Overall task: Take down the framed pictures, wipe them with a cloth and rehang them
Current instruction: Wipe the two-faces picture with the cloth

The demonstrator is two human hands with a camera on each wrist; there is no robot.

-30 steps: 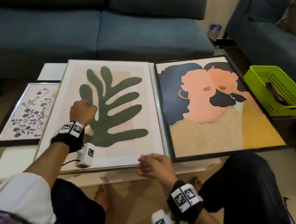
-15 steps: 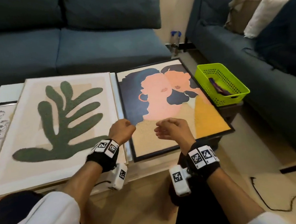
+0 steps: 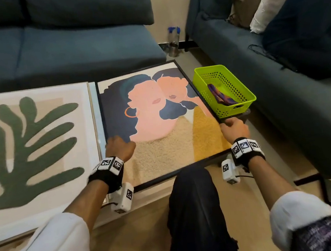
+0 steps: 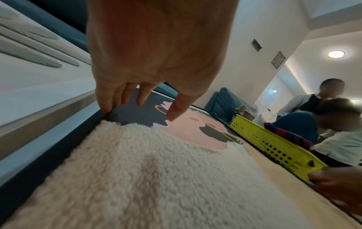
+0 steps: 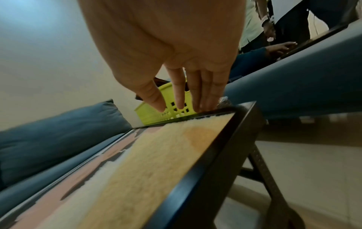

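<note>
Flatly, black-framed two-faces picture [image 3: 160,125].

The black-framed picture of two faces [image 3: 157,114] lies flat, face up, its lower part showing fluffy cream and yellow. Just beside it on the left lies a pale-framed picture of a green leaf [image 3: 33,139], also flat and face up.

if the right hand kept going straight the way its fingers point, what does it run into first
Most likely the green basket. The right hand sits at the right edge of the faces picture, fingers aimed at the basket's near wall; the gap looks small, though depth is unclear.
</note>
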